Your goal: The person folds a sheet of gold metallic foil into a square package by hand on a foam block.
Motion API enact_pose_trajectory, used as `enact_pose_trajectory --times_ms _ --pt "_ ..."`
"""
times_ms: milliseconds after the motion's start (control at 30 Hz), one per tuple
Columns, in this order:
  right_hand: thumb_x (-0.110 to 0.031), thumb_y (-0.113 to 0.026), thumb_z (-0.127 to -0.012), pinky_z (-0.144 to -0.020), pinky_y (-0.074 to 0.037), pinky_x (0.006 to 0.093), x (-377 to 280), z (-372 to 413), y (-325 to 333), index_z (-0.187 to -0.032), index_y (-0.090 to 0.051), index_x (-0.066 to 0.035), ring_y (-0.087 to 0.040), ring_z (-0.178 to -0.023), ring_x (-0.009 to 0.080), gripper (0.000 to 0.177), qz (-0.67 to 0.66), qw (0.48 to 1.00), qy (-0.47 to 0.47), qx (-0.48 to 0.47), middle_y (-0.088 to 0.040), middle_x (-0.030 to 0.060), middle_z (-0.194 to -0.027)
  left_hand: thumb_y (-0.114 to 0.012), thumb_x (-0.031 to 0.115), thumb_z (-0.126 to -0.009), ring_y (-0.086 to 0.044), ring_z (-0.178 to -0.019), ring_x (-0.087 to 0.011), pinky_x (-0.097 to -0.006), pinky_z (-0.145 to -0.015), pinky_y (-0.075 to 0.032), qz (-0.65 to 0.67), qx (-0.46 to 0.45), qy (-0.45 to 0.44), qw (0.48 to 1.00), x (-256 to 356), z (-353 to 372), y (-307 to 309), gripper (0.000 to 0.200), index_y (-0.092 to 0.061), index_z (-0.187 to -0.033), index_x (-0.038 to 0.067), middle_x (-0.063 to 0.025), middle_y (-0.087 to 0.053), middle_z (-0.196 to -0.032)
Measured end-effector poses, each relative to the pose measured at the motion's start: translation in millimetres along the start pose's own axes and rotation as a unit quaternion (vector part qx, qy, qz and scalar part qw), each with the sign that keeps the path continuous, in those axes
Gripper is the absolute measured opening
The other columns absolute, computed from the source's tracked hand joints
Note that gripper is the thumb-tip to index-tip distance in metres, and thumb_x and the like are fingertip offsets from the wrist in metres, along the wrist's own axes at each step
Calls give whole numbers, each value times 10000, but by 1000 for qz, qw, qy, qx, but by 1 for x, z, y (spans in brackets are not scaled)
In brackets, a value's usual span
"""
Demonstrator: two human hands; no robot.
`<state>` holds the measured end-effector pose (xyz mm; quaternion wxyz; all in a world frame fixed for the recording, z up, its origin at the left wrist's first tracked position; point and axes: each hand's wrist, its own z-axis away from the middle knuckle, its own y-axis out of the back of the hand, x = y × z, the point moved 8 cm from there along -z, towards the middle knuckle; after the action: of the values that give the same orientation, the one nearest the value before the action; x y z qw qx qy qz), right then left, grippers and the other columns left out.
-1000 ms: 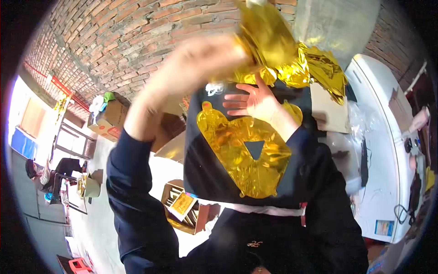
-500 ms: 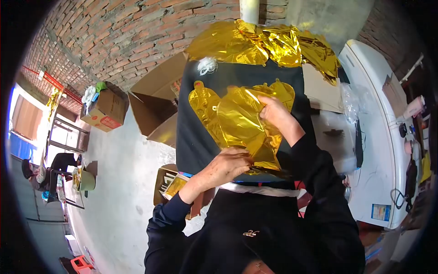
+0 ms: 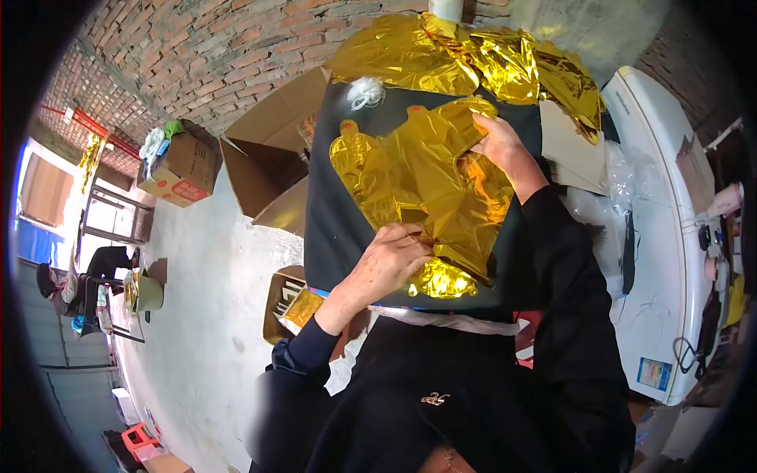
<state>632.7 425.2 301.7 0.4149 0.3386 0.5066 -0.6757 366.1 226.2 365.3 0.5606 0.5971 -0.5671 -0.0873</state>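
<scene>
A flat, uninflated gold foil balloon (image 3: pixel 445 181) with rounded lobes lies partly folded over the black table cover (image 3: pixel 322 244). Its upper right edge is pinched in my right hand (image 3: pixel 505 150), between thumb and fingers. My left hand (image 3: pixel 386 260) grips the foil lower down, near the table's front edge; its fingertips are partly hidden in the folds. Crumpled, shiny foil shows just beyond the left fingers. Farther back on the table sit a bundle of white string (image 3: pixel 365 93) and a heap of gold foil (image 3: pixel 406 59).
Left of the table stands a large open cardboard box (image 3: pixel 264 169), with a smaller box (image 3: pixel 277 315) holding packets nearer me. A white freezer-like appliance (image 3: pixel 654 276) and clear plastic (image 3: pixel 619 177) are on the right. Another person (image 3: pixel 67 292) sits far left.
My right hand has moved up and right, drawing the foil's top edge away from me. My left hand has shifted slightly up. More of the balloon is spread out, and crumpled foil shows below.
</scene>
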Motion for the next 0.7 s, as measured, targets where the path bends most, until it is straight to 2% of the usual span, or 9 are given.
enact_pose_trajectory --times_ms 67,167,267,367,467,567,700 --pt "-216 -631 -1037 -974 -577 517 20 -26 24 -1345 -602 -59 -699 -1143 258 346 31 999 -12 -9 -693 91 -1285 -702 184 -953 -596 -1281 -311 -447 -1072 -454 -8 2 6 1000 -1 4 -2 182 -764 -1036 34 -104 -733 -1198" --pt "-228 -625 -1036 -954 -594 496 7 -20 16 -1303 -616 -56 -720 -1089 257 318 70 997 -8 14 -702 82 -1236 -696 176 -955 -591 -1296 -306 -447 -1079 -451 -8 15 18 1000 -6 5 0 178 -766 -1038 35 -92 -737 -1211" --pt "-246 -631 -1028 -847 -625 421 -5 -16 24 -1253 -627 -61 -730 -1011 232 291 155 984 9 82 -705 75 -1196 -693 165 -955 -592 -1298 -305 -451 -1081 -451 2 17 23 1000 -6 9 3 178 -767 -1050 34 -87 -737 -1217" --pt "-288 -649 -1016 -645 -584 307 -18 -6 24 -1215 -638 -63 -729 -869 186 301 226 968 6 110 -723 66 -1093 -696 161 -951 -591 -1300 -306 -451 -1082 -450 18 14 35 999 -11 12 3 186 -768 -1068 35 -88 -736 -1219" --pt "-328 -652 -1014 -489 -436 256 -24 -9 26 -1099 -669 -72 -639 -653 122 270 286 954 4 84 -696 25 -913 -699 155 -947 -587 -1307 -308 -446 -1084 -449 27 13 43 999 -14 11 0 192 -768 -1081 36 -90 -732 -1226" --pt "-328 -633 -1023 -458 -364 263 -30 -22 39 -969 -673 -71 -513 -522 96 266 327 938 67 92 -620 -4 -761 -700 151 -947 -582 -1315 -311 -441 -1086 -448 26 7 43 999 -16 11 -5 191 -768 -1083 36 -91 -728 -1238" --pt "-316 -628 -1022 -461 -352 272 -39 -25 59 -896 -654 -57 -448 -494 90 290 357 926 86 84 -569 1 -700 -699 150 -948 -576 -1324 -314 -438 -1088 -450 18 -1 42 999 -16 10 -8 187 -767 -1081 36 -93 -723 -1250"
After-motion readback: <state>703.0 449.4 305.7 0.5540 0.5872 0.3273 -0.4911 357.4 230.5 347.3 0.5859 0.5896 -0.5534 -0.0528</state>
